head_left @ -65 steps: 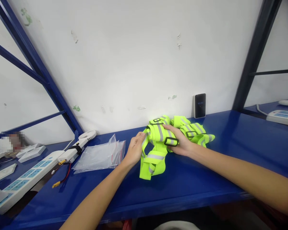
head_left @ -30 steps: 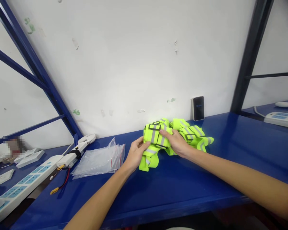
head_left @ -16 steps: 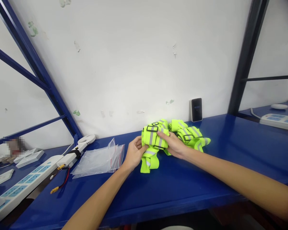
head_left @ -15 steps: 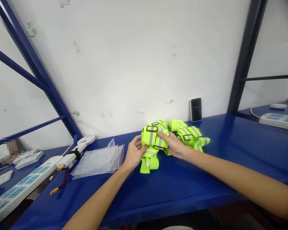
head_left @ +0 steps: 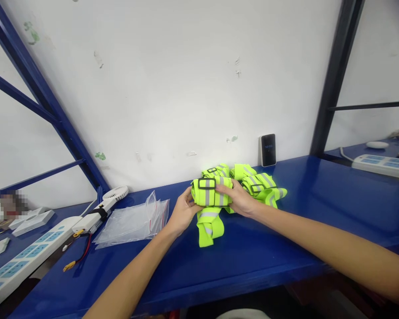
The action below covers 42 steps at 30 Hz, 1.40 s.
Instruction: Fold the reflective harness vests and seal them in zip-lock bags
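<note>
Neon-yellow reflective vest [head_left: 209, 193], folded into a compact rectangular bundle, with grey stripes and a black plastic buckle [head_left: 206, 183] on top, its loose end [head_left: 209, 229] trailing down onto the blue metal worktop [head_left: 279, 252]. Hands close together, clamped on the bundle from both ends: left hand [head_left: 182, 212] at the left edge, right hand [head_left: 236, 199] over the right edge, fingers [head_left: 223, 189] lying on top. Just behind and to the right, more reflective vests [head_left: 261, 186] in a loose heap. Further left, clear zip bags [head_left: 129, 226] with red seals, then a white handheld fan [head_left: 115, 193] and a white power strip [head_left: 29, 261]. Against the white wall, a small black-faced device [head_left: 268, 149].
</note>
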Motion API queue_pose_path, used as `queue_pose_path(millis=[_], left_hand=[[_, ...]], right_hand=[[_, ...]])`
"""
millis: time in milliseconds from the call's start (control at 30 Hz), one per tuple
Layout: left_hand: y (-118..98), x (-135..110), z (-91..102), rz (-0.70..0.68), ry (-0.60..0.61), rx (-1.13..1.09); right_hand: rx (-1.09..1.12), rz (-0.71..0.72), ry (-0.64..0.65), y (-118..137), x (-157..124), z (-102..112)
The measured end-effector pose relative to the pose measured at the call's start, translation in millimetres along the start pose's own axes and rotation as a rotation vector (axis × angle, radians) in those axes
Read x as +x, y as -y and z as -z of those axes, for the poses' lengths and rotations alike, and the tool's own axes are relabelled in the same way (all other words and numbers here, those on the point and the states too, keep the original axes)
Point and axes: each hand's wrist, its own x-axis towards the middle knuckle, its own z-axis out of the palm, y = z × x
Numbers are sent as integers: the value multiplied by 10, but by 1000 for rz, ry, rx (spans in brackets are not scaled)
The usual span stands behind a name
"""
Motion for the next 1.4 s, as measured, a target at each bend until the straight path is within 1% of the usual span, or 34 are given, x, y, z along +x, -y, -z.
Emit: queue_pose_path(millis=[133,233,333,433,567,667,800,933,1000,1100,1200,1267,1333,1400], left_hand=[[25,0,9,-25,37,4],[41,4,22,-27,16,13],[45,10,26,-45,-12,-3],[33,13,20,-55,-27,19],[18,-1,2,-57,-15,70],[10,-29,-20,-64,6,63],[6,-62,-49,-39,62,35],[21,-66,-66,-39,35,10],[32,-63,-69,-47,29,-1],[44,-59,-70,-76,23,21],[51,-53,-72,-152,0,55],[51,-48,-74,-197,-27,70],[45,-44,-74,-213,-57,81],[32,-41,-69,-210,-73,81]], right_hand=[[37,-10,13,58,-23,-24],[15,-19,19,73,-26,-24],[-48,-6,18,30,-4,15],[-135,35,-21,-66,37,87],[-220,102,-82,-160,85,164],[-285,169,-87,-129,95,171],[-448,265,-83,-39,69,136],[-550,290,-114,-29,32,93],[-567,296,-90,-42,30,79],[-547,262,-60,-53,46,69],[-445,188,-60,-55,62,74],[-342,141,-23,-55,59,83],[-259,94,30,-53,47,91],[-249,51,64,-44,30,91]])
